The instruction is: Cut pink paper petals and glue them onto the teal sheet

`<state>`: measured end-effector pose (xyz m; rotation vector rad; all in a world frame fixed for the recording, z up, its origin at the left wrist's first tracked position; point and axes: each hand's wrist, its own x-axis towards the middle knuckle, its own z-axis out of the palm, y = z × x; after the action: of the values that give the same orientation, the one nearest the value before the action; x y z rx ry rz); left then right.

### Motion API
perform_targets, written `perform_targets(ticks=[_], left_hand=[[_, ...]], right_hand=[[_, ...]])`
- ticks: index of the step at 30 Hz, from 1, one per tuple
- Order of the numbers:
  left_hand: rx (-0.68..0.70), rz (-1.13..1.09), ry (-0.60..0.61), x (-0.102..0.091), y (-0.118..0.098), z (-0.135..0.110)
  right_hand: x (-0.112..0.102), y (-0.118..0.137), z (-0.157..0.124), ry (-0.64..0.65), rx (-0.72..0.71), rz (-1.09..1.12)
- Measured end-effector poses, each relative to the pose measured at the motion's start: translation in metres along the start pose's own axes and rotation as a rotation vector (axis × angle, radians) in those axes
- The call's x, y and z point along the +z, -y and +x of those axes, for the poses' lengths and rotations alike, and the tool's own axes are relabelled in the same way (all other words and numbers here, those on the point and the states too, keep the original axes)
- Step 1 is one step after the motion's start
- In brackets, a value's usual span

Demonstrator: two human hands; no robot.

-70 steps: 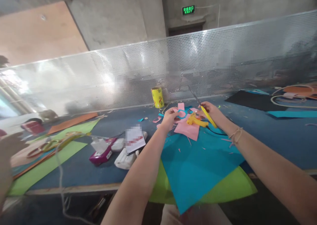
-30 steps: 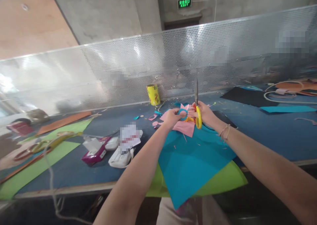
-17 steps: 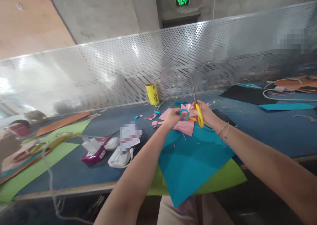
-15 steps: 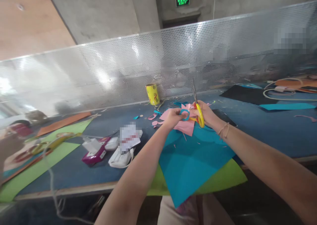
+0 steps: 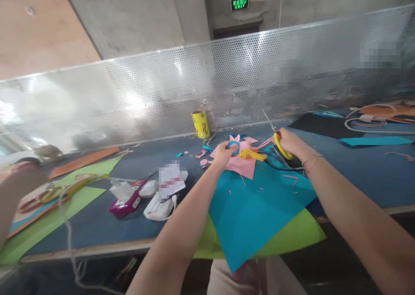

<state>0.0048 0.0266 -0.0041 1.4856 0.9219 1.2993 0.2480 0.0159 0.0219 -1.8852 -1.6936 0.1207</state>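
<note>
Pinched in my left hand (image 5: 223, 153) is a small blue ring (image 5: 234, 146), with pink pointed tips (image 5: 234, 137) showing just behind it; whether they are joined I cannot tell. My right hand (image 5: 290, 142) grips yellow-handled scissors (image 5: 278, 141), blades pointing up and away to the left. Between the hands lies a yellow glue gun (image 5: 254, 155) with a dark cord, on a pink sheet (image 5: 241, 168). Beneath these spread a large blue sheet (image 5: 256, 213) and a green sheet (image 5: 293, 236) that overhangs the table edge. A dark phone-like slab (image 5: 290, 158) lies below my right hand.
A yellow roll (image 5: 201, 125) stands by the perforated metal screen (image 5: 155, 91). To the left are a purple power strip (image 5: 125, 204), white chargers (image 5: 158, 208) and a person's arm (image 5: 19, 191). Black sheet (image 5: 320, 125) and white cable (image 5: 359, 128) lie right.
My right hand has moved right and away from my left, carrying the scissors, uncovering the glue gun. My left hand keeps the blue ring, shifted slightly left.
</note>
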Motion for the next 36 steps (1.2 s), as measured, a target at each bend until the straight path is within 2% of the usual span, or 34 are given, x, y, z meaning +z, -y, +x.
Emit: perform_targets(ticks=[3,5,8,10,12,17,22,29,36], left_hand=[[0.003,0.015,0.009,0.0,-0.001,0.0],[0.001,0.018,0.005,0.001,-0.001,0.0],[-0.015,-0.012,-0.014,0.002,-0.001,-0.001],[-0.031,-0.058,-0.049,0.002,-0.002,-0.001],[-0.038,-0.109,-0.094,0.001,-0.002,0.0],[0.046,-0.06,-0.204,-0.008,-0.002,0.007],[0.146,0.065,-0.293,-0.022,-0.005,0.013],[0.136,0.011,-0.165,-0.018,-0.01,0.008],[0.093,-0.038,-0.056,-0.013,-0.01,0.007]], right_hand=[[-0.007,-0.021,0.008,0.152,0.07,-0.13],[-0.007,-0.025,0.008,0.153,0.082,-0.148],[-0.006,-0.022,0.005,0.084,0.082,-0.077],[-0.006,-0.016,0.001,0.057,0.026,0.0],[-0.008,-0.009,-0.002,0.088,-0.078,0.078],[-0.017,0.003,-0.011,0.345,-0.343,0.118],[-0.022,0.003,-0.016,0.452,-0.379,0.144],[-0.019,0.012,-0.02,0.608,-0.465,0.178],[-0.022,0.02,-0.026,0.642,-0.483,0.146]])
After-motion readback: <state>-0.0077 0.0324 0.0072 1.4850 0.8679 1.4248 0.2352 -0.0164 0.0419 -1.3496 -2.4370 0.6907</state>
